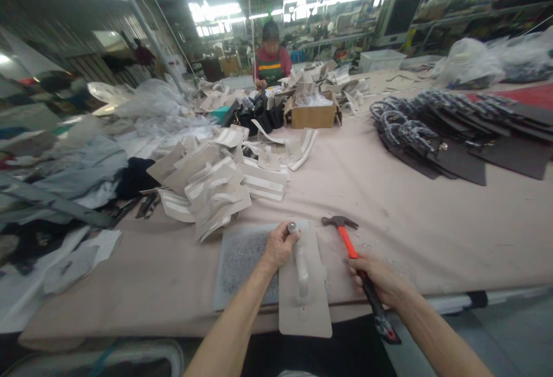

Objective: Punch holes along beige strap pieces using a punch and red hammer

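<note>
My left hand [280, 245] is closed with thumb and fingers on a short metal cylinder [292, 226], its round shiny end facing up. The cylinder stands at the far end of a plastic-wrapped handle [301, 270] on a beige bag panel [305, 320]. Under the panel lies a worn grey board [228, 250], and the panel's near end sticks out past the table edge. In my right hand [380, 278] is a claw hammer [351, 245], gripped around its red and black handle. The hammer's head is right of the panel, just above or on the table; which, I cannot tell.
A loose pile of beige panels [211, 184] lies ahead to the left. Dark panels with wrapped handles [458, 140] are stacked at the right. A cardboard box [313, 116] stands farther back, and a co-worker [272, 63] sits across the table [345, 175].
</note>
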`<state>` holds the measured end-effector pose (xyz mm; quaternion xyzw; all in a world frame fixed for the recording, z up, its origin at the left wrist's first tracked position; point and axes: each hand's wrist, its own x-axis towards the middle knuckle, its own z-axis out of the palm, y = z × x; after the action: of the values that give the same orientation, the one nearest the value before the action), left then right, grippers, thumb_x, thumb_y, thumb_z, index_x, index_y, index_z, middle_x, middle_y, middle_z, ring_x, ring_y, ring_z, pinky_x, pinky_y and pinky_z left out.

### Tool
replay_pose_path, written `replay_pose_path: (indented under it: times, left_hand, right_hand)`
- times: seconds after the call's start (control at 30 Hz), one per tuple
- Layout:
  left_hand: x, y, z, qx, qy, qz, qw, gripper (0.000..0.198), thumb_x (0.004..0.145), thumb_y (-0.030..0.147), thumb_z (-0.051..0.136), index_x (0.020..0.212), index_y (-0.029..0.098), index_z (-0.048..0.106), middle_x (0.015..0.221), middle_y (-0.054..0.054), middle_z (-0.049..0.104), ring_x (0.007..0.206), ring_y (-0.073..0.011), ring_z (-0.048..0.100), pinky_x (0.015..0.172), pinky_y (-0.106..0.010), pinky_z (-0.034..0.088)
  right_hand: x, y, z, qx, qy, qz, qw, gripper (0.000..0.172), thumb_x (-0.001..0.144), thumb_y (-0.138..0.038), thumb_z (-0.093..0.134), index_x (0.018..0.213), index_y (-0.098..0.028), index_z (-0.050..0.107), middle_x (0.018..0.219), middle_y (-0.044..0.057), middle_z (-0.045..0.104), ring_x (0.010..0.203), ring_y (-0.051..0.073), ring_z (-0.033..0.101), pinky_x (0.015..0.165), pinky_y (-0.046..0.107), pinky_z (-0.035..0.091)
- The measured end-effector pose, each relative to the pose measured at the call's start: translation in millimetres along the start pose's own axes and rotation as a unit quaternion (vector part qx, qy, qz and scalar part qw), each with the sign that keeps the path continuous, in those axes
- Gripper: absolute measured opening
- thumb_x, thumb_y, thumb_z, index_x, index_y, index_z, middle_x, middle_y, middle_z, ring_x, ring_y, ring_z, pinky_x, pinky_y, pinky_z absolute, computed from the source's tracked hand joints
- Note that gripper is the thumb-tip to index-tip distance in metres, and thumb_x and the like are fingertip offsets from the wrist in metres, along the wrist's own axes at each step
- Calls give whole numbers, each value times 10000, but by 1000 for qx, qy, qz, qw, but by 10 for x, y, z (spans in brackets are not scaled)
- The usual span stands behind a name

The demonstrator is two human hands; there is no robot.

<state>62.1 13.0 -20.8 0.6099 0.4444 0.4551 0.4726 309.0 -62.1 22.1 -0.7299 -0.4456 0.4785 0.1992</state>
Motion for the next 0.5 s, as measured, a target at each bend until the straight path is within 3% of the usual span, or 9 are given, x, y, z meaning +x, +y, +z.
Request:
replay_pose_path:
  times: [0.07,0.13,0.23,0.33,0.5]
  left_hand:
    - [-8,1,7,28,-3,23,999,139,824,254,619,928,178,670,818,-17,685,748,-168,626,702,-238,477]
    - [-25,3,15,55,-3,42,998,122,823,220,613,925,179,665,787,-5,661,717,-160,600,682,-233,456]
    - [-57,7,27,87,-4,61,994,116,823,191,610,926,181,662,741,12,621,675,-148,561,649,-226,426]
    - [-76,10,39,85,0,63,994,129,823,189,607,939,176,663,748,9,617,672,-148,554,648,-230,423]
    - [-67,34,55,75,4,54,996,157,799,195,605,937,174,676,691,27,569,625,-140,506,617,-228,394]
  right_hand:
    - [-77,-123,17,32,-33,0,999,155,872,-361,391,766,-247,388,624,-41,450,469,127,443,461,246,399]
    - [-191,-272,20,51,-24,-25,998,210,907,-432,345,798,-255,374,624,-51,437,442,124,416,426,241,361]
    - [-384,-502,-14,-34,77,-170,982,310,941,-516,316,789,-255,386,586,-41,440,470,141,423,460,254,297]
    - [-513,-614,-43,-194,163,-281,926,306,965,-476,325,776,-249,406,563,-15,464,503,163,444,522,287,239]
    - [-571,-599,-131,-383,88,-268,880,199,975,-334,387,850,-225,497,626,33,585,509,176,500,528,317,176]
